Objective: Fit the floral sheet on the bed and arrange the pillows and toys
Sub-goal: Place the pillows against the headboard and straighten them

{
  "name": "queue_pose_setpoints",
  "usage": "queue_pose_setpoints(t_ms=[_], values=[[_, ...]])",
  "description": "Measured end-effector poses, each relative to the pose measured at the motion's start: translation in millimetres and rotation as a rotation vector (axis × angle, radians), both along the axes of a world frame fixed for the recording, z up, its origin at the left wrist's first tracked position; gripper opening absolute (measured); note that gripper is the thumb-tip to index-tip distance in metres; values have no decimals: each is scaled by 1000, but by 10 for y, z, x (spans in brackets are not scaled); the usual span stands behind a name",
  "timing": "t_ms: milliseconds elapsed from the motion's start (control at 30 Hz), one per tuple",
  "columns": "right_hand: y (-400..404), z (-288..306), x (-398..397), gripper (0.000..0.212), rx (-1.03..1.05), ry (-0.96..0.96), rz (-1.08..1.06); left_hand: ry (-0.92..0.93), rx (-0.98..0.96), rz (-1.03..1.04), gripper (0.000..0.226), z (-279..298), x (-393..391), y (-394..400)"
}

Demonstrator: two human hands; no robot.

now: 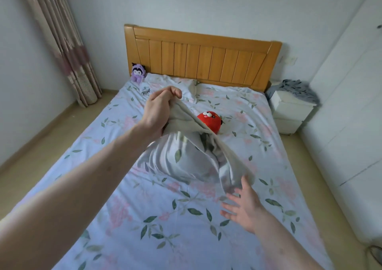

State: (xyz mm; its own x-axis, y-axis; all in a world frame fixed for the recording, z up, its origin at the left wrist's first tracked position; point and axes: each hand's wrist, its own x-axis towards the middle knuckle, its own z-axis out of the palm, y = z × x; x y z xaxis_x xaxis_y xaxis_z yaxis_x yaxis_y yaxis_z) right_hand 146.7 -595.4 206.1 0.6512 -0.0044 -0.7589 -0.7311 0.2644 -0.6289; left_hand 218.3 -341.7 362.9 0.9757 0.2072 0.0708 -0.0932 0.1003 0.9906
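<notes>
The floral sheet [157,214] covers the bed, pale blue with pink flowers and green leaves. My left hand [159,112] is shut on the open end of a floral pillowcase [186,158], lifting it above the middle of the bed with the pillow hanging inside. My right hand [244,203] is open with fingers spread, just below the pillowcase's lower edge. A red round plush toy [210,120] lies behind the pillow, partly hidden. A purple plush toy [138,72] sits at the headboard's left corner. Another floral pillow [173,83] lies flat by the headboard.
The wooden headboard [202,58] stands against the far wall. A white nightstand [289,112] with grey cloth [295,89] on top is right of the bed, beside a white wardrobe [351,125]. A curtain [68,48] hangs at the left; bare floor runs along both bed sides.
</notes>
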Motion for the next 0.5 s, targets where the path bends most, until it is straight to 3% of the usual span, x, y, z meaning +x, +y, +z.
queue_pose_setpoints(t_ms=[100,167,200,233,300,367,500], values=[[-294,160,-596,112,-137,-66,-122,35,-108,3,33,272,-632,-264],[-670,208,-1086,121,-29,-114,-160,81,-195,3,27,371,-1102,-538],[-824,206,-1254,108,12,-134,-125,112,-226,2,27,375,-1283,-653],[-1035,267,-1551,89,-73,-208,-31,143,-242,-10,27,342,-1516,-810],[-1407,270,-1827,55,-430,-226,130,202,-271,-46,30,274,-1836,-1064],[-1713,332,-2085,40,-621,-275,219,231,-284,-101,31,240,-2141,-1268],[-2011,489,-2251,22,-643,-430,179,320,-175,-226,27,211,-2335,-1367]])
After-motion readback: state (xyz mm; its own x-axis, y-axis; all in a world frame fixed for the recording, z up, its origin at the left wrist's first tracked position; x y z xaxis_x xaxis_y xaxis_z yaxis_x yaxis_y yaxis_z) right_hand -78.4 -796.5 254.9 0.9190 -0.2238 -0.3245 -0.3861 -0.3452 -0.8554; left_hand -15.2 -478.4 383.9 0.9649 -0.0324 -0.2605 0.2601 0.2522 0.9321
